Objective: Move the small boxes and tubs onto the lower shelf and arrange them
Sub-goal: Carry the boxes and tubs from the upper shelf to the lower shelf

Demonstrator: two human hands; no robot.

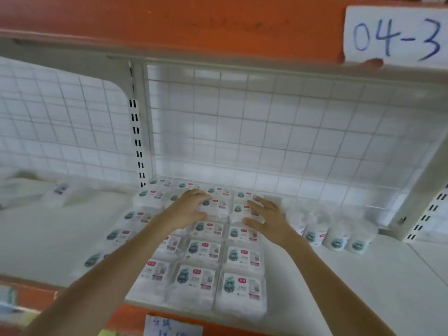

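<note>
Boxes (203, 251) blurred in rows; left hand (191, 207) & right hand (264, 214) rest atop, fingers spread, prob. gripping nothing.

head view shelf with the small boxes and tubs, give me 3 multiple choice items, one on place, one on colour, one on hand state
1. Where do the round tubs stand relative to the flat boxes?
A. to their right
B. to their left
C. stacked on them

2. What colour is the shelf's front edge?
A. blue
B. orange
C. black

3. How is the right hand?
A. fist round a tub
B. fingers spread flat over the boxes
C. out of view

Answers:
1. A, the tubs are clustered on the shelf right of the box rows.
2. B, the edge strip is orange.
3. B, its fingers are straight on the boxes, like the left hand.
</note>
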